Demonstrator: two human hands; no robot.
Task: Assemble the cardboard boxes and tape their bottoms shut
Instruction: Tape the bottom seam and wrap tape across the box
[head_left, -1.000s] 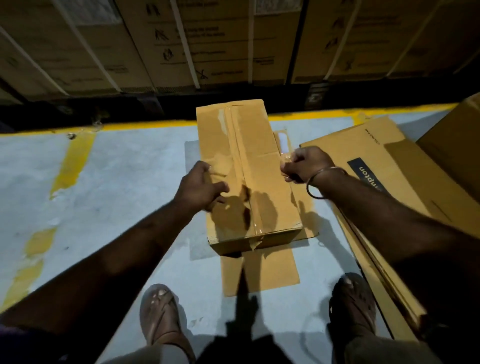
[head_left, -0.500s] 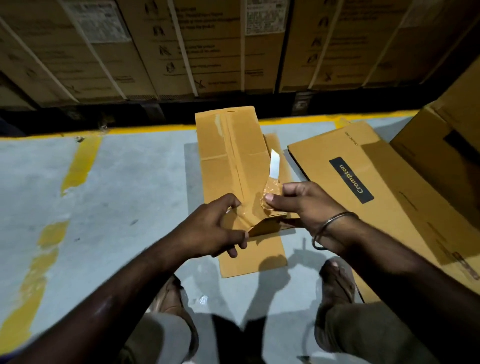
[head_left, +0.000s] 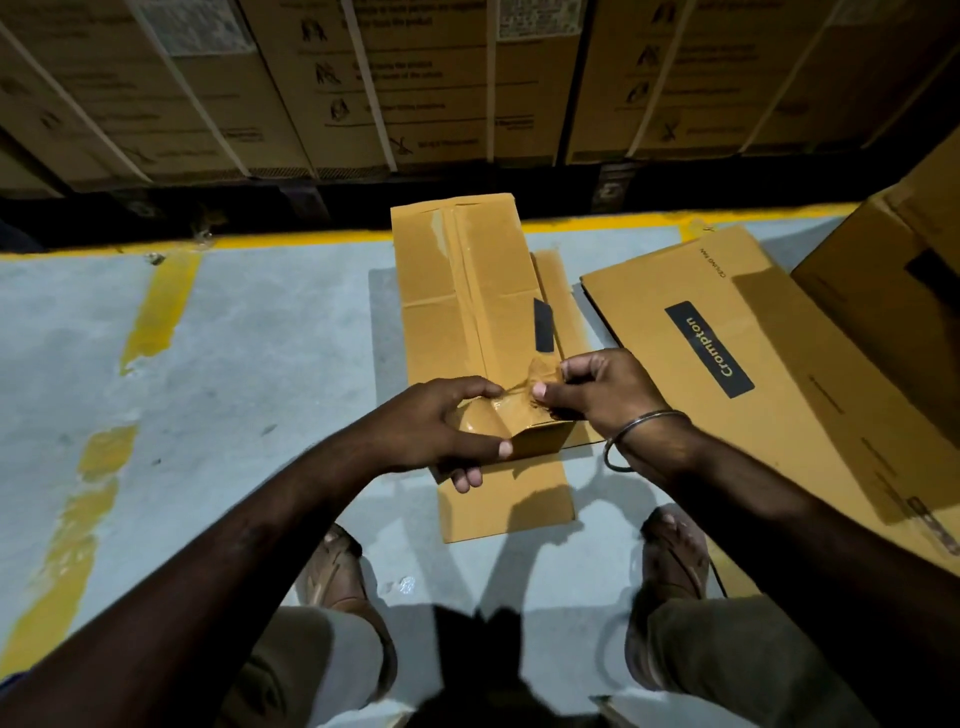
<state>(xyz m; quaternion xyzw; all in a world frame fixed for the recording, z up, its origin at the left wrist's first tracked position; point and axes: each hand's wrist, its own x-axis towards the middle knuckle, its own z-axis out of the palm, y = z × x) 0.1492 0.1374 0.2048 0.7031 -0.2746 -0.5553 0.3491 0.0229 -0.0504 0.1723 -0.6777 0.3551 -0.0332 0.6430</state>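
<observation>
On the floor (head_left: 270, 322), between the feet and the stacked cartons, the box (head_left: 467, 291) lies with its taped bottom up. Left hand (head_left: 431, 431) grips the near end, fingers (head_left: 470, 475) curled under the edge, thumb along the end face. Right hand (head_left: 597, 389) pinches crumpled tape (head_left: 519, 397) just beyond the left fingers. Compared with half a second ago, the pale strip raised above the right fingers now shows dark, and the left thumb has shifted onto the end face.
</observation>
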